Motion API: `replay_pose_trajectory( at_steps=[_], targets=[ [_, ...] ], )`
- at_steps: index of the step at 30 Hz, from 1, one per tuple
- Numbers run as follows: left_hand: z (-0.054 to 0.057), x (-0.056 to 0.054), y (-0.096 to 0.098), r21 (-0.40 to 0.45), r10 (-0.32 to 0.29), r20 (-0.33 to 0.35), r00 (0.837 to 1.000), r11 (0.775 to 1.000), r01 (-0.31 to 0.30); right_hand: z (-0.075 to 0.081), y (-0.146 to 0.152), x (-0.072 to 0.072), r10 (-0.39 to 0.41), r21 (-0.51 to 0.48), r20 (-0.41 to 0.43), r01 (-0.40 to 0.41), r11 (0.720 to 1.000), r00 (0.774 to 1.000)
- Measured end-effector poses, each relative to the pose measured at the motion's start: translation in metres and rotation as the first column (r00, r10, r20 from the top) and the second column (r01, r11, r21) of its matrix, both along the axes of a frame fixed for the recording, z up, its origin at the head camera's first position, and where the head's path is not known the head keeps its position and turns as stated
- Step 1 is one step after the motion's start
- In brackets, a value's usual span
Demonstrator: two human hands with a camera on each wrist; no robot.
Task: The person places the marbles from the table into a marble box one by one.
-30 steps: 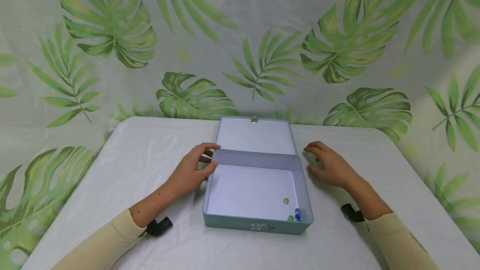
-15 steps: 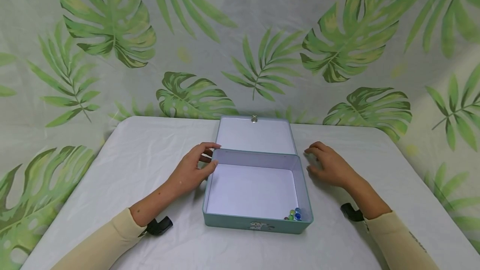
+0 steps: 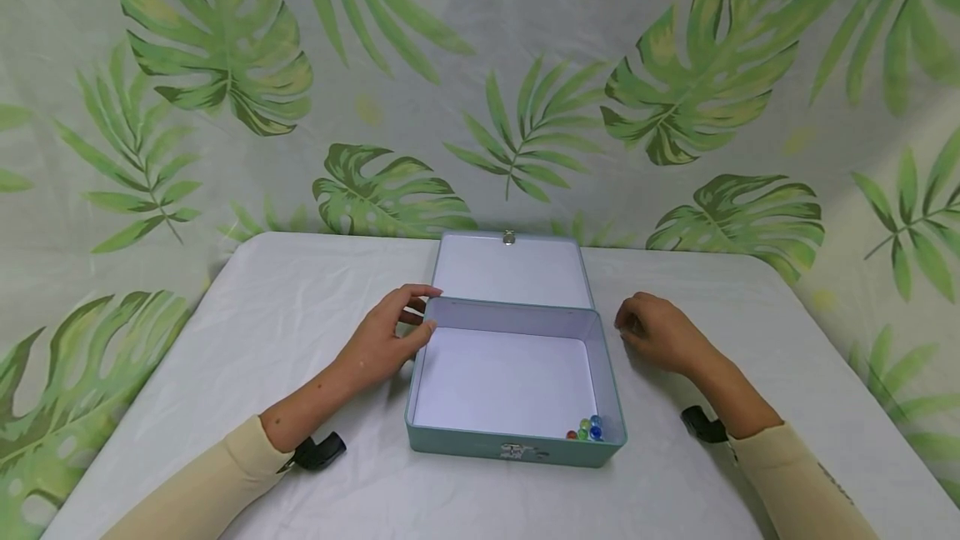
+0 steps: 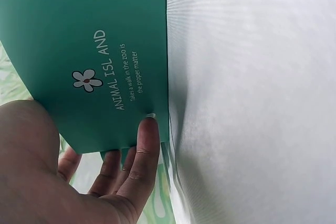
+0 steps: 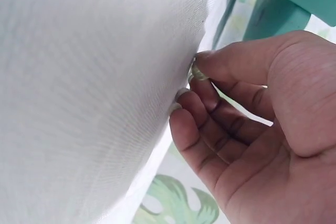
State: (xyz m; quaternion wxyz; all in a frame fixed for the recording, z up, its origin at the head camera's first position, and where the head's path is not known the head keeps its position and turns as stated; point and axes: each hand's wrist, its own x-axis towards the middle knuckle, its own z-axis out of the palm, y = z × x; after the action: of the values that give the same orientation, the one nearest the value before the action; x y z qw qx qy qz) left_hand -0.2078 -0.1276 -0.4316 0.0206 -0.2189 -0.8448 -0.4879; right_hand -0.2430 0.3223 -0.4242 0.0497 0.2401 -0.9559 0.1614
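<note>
A teal tin box (image 3: 510,448) stands with its lid (image 3: 512,269) folded back on the table. Several glass marbles (image 3: 584,433), blue, green and orange-red, lie clustered in its near right corner. My left hand (image 3: 382,336) grips the box at its far left corner, thumb at the rim; the left wrist view has the fingers (image 4: 144,156) against the printed side and round the corner. To the right of the box, my right hand (image 3: 660,332) is low at the tabletop. In the right wrist view its thumb and forefinger pinch a pale green marble (image 5: 198,73), partly hidden.
A white cloth (image 3: 315,273) covers the table, and behind it hangs a leaf-printed curtain (image 3: 525,107). A metal clasp (image 3: 513,452) sits on the box's front wall. Black wrist mounts (image 3: 318,452) hang below the sleeves.
The right hand's fingers have closed together into a pinch. In the box, a yellow-green marble rolled to the near right corner, and an orange-red one has come into view there. The left hand stays put.
</note>
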Motion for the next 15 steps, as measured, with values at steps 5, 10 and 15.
replay_pose_trajectory(
  at_steps=[5, 10, 15],
  targets=[
    [-0.001, 0.000, 0.000, 0.005, -0.006, -0.014, 1.000, 1.000, 0.006, 0.002, 0.000, 0.000, -0.010, -0.001, 0.036, 0.010, 1.000, 0.999],
    [-0.001, 0.000, 0.000, 0.007, -0.011, -0.020, 1.000, 1.000, 0.011, 0.012, -0.004, 0.005, -0.008, -0.002, 0.061, 0.008, 1.000, 0.998],
    [0.000, 0.000, 0.000, -0.001, -0.005, -0.015, 1.000, 1.000, 0.005, 0.025, -0.007, 0.011, 0.015, -0.013, 0.049, -0.014, 1.000, 0.999]
  ],
)
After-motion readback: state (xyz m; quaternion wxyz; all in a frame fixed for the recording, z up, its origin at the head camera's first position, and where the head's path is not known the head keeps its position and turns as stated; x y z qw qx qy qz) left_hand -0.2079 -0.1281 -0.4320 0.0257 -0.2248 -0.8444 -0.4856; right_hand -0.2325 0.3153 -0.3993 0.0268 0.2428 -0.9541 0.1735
